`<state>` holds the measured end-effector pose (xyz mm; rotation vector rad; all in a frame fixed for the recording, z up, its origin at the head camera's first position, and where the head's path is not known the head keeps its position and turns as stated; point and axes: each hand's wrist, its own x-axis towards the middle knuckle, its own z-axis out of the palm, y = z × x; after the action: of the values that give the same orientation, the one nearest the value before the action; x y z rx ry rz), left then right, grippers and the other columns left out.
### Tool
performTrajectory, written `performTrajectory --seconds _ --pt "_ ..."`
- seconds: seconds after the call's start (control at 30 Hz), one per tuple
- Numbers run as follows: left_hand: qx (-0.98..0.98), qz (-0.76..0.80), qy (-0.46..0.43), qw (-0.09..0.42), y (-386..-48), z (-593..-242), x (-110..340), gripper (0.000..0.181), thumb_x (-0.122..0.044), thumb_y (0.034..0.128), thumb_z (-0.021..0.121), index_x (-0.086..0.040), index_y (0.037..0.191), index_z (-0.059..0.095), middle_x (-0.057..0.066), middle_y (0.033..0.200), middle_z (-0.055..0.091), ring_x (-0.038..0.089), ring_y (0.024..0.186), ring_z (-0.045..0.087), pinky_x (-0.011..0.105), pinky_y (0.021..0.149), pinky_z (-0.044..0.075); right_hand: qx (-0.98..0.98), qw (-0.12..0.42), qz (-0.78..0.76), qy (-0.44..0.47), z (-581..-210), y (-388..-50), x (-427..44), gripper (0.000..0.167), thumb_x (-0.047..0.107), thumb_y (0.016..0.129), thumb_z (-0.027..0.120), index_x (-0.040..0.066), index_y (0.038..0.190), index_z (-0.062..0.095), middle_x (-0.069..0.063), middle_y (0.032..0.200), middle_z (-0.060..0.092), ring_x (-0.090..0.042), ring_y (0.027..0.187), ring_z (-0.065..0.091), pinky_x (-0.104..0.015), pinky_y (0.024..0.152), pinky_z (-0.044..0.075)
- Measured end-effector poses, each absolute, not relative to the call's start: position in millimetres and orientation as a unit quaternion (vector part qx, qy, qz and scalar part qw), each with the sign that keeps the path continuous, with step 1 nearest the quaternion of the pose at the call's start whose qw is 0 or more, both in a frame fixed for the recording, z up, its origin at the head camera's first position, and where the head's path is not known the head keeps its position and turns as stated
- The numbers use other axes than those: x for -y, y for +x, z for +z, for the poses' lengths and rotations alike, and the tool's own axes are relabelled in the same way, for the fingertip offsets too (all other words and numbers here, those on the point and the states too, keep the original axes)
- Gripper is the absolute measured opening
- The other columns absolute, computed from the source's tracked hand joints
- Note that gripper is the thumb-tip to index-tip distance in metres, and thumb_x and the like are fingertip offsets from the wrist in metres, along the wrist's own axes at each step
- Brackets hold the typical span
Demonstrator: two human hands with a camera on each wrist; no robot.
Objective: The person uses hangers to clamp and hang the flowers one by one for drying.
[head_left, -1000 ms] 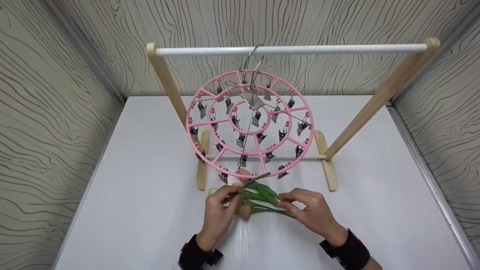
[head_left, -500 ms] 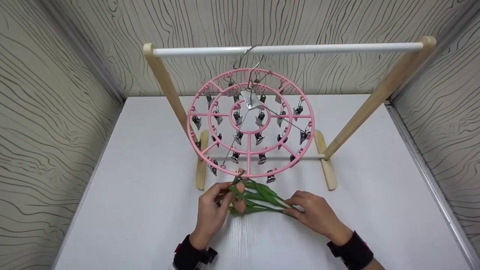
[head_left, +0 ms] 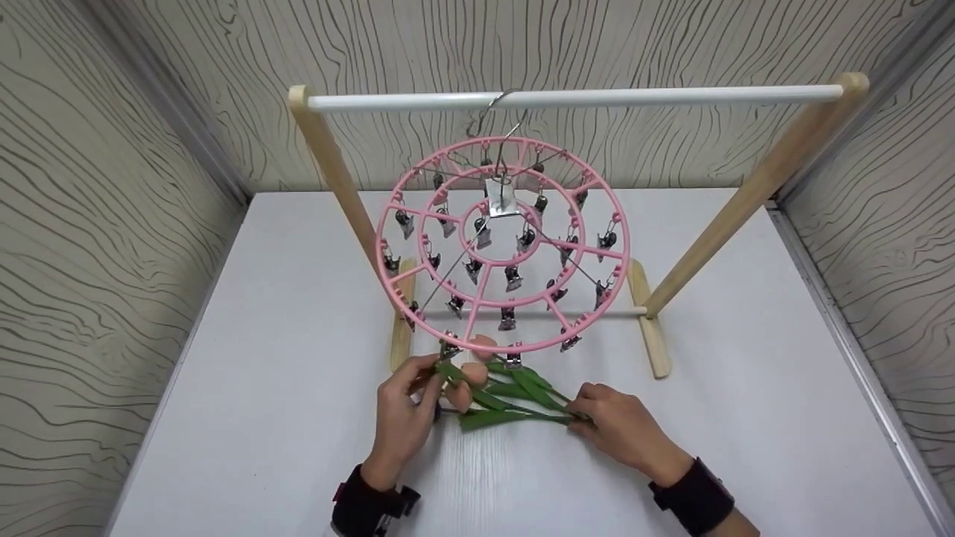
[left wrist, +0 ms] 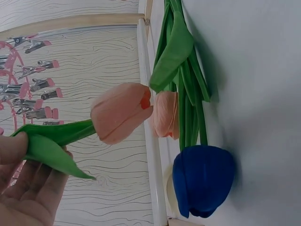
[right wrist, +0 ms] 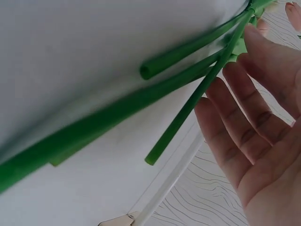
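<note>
Pink tulip (left wrist: 121,113) is in my left hand (head_left: 405,412), thumb and fingers pinching it at its stem and leaves. I hold it above the surface (head_left: 246,432), just below the near rim of the round pink hanger (head_left: 502,200). One clip (head_left: 451,345) on that rim is close to my fingers; I cannot tell whether the stem touches it.

More tulips lie in a loose bunch in front of me, among them a second pink tulip (left wrist: 167,115), a blue tulip (left wrist: 203,179) and a pale bloom (left wrist: 170,189) mostly hidden behind the blue one. Their green stems (right wrist: 113,110) reach to my right hand (head_left: 619,429). My thumb and fingers there lie at the stems, but I cannot tell if they grip any.

The hanger, its three rings dotted with metal clips, hangs by a hook from the white bar (head_left: 634,96) of a wooden stand (head_left: 746,201). Dark bands (head_left: 694,498) circle both my wrists.
</note>
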<state>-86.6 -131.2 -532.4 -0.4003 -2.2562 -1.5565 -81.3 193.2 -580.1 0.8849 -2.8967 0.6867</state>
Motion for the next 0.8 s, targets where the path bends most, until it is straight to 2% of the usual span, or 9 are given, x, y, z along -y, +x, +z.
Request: performTrajectory --seconds 0.5,0.8 --pt "0.789 -0.555 -0.155 0.215 -97.2 -537.1 144.6 0.024 0.007 0.0922 0.069 -0.003 0.114 0.069 0.004 0.107 0.073 0.021 0.098 0.072 0.033 0.084 0.061 0.943 0.001 0.197 0.268 -581.5 -85.1 -190.3 0.016 0.015 0.078 0.088 0.013 0.090 0.078 0.007 0.081 0.059 -0.007 0.074 0.057 -0.026 0.060 0.051" --pt "0.788 -0.561 -0.136 0.215 -98.9 -536.5 145.3 0.024 0.009 0.0909 0.069 -0.004 0.111 0.069 0.004 0.105 0.073 0.019 0.099 0.071 0.030 0.086 0.059 0.937 0.025 0.203 0.284 -579.7 -84.4 -191.2 0.012 0.012 0.078 0.088 0.014 0.083 0.077 0.009 0.078 0.060 -0.008 0.074 0.058 -0.028 0.061 0.053"
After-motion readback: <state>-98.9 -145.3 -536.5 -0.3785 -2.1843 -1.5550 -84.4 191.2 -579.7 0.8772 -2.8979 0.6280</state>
